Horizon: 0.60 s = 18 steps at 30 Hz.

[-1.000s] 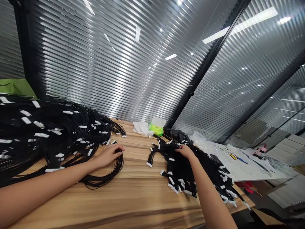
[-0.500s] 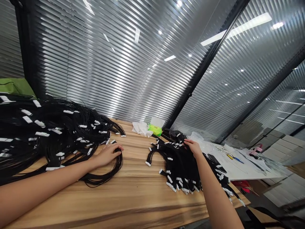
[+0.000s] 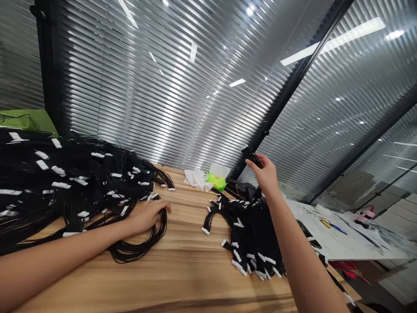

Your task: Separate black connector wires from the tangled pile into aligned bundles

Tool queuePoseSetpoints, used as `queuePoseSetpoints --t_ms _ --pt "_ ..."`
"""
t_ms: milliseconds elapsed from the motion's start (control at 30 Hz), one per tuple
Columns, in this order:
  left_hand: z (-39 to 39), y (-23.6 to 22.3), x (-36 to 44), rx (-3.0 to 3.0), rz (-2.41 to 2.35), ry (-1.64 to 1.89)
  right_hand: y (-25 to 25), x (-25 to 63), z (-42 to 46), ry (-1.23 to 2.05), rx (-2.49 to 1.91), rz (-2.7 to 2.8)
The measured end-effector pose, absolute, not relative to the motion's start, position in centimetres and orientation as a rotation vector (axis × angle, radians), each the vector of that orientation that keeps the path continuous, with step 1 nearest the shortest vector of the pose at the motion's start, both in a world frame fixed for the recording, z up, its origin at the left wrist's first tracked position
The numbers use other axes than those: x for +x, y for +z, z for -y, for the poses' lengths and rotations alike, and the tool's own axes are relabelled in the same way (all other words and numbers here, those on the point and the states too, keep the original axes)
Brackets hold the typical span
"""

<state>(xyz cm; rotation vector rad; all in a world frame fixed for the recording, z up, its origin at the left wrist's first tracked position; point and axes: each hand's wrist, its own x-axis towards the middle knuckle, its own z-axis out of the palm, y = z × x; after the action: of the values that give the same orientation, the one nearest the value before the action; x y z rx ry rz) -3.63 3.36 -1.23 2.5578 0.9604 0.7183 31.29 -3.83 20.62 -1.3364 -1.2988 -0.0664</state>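
My left hand (image 3: 148,215) rests on the table with its fingers curled over a looped black wire bundle (image 3: 138,250). A white connector of that bundle shows just above the hand. My right hand (image 3: 266,176) is raised over the right-hand pile, pinching the end of another black wire bundle (image 3: 253,157) between thumb and fingers. Below it lies a pile of black wire harnesses (image 3: 257,230) with white connectors at their ends. On the left, a larger heap of similar harnesses (image 3: 94,178) reaches up to my left forearm.
A bright green packet (image 3: 215,181) and crumpled white tissue (image 3: 197,179) sit at the back of the wooden table (image 3: 182,278). To the right, a white table (image 3: 345,248) holds yellow-and-blue pliers (image 3: 332,225), papers and plastic. Blinds (image 3: 156,95) behind glass rise along the back.
My right hand has lifted up from the right-hand pile, bringing a wire bundle's end with it. My left hand stays almost in place on its bundle. The view has shifted slightly.
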Motion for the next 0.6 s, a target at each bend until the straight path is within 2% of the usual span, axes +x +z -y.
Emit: queuePoseSetpoints --t_ms 133,300,600 --pt "-4.0 1.1 -5.0 2.782 -0.836 0.502 18.8 24.5 3.4 0.233 -1.105 1.401" --pt "-5.5 3.0 -6.5 2.933 -0.864 0.286 14.6 21.0 4.0 0.198 -1.213 1.567" --pt "-5.8 2.0 -6.1 2.936 -1.139 0.417 7.5 21.8 5.4 1.236 -1.152 1.205"
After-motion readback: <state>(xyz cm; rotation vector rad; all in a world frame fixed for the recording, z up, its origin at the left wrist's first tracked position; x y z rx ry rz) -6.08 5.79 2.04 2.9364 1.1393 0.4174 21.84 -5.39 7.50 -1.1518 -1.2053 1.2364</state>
